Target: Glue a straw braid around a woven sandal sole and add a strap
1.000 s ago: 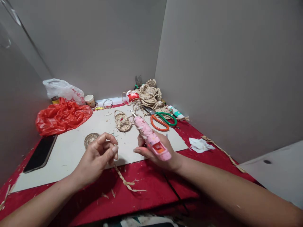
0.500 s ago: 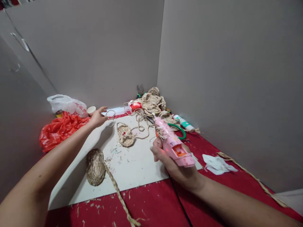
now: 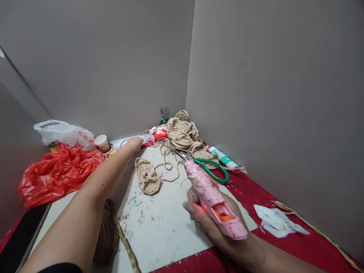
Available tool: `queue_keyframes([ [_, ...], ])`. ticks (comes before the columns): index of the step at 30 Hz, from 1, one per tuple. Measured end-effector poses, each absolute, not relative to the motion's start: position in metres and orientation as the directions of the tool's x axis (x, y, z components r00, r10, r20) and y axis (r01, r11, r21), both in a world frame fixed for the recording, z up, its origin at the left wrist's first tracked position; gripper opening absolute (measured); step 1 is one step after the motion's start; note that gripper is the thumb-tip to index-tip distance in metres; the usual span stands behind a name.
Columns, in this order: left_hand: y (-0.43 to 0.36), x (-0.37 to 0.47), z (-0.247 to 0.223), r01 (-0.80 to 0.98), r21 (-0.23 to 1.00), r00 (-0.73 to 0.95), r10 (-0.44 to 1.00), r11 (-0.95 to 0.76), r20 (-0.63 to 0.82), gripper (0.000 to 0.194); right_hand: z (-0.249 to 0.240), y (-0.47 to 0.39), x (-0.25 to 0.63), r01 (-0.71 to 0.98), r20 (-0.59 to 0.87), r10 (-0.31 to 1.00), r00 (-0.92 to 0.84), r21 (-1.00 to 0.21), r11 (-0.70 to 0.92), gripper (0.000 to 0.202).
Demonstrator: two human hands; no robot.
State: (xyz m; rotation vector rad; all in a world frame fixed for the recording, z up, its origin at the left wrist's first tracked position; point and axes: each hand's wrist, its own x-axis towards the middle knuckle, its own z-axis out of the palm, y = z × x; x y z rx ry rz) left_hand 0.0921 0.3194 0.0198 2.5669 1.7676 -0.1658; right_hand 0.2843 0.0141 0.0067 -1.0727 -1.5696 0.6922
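My right hand (image 3: 207, 216) is wrapped round a pink hot glue gun (image 3: 210, 193), its nozzle pointing away from me toward green-handled scissors (image 3: 213, 170). My left hand (image 3: 135, 143) reaches to the back of the white board (image 3: 165, 231), beside some clear sticks or strips (image 3: 116, 143). Its fingers are hidden from view. A small woven straw slipper (image 3: 148, 177) with a red bead lies on the board between my hands. Partly covered by my left forearm is a woven straw sole (image 3: 105, 235) with a braided cord (image 3: 126, 244) trailing from it.
Several straw pieces are heaped (image 3: 180, 132) in the far corner, beside a red and white packet (image 3: 158, 134). A paper cup (image 3: 101, 143), a red plastic bag (image 3: 62, 170) and a white bag (image 3: 64, 133) stand left. Crumpled tissue (image 3: 278, 221) and a white-green tube (image 3: 223, 157) lie right.
My left hand has moved right and farther back, past the cup. The glue gun stays in my right hand, slightly lower in view. The camera view has shifted closer over the board.
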Motion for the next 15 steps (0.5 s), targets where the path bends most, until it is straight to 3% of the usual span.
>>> queue_keyframes([
  [8,0.329,0.087,0.017,0.916,-0.079,0.384,0.917,-0.393,-0.112,0.035,0.005,0.023,0.282,0.315,0.414,0.910,-0.009,-0.863,0.395,0.022],
  [15,0.298,0.070,0.055,0.922,0.127,0.343,0.925,-0.365,0.164,0.032,0.002,0.026,0.280,0.241,0.360,0.933,0.007,-0.906,0.348,0.023],
])
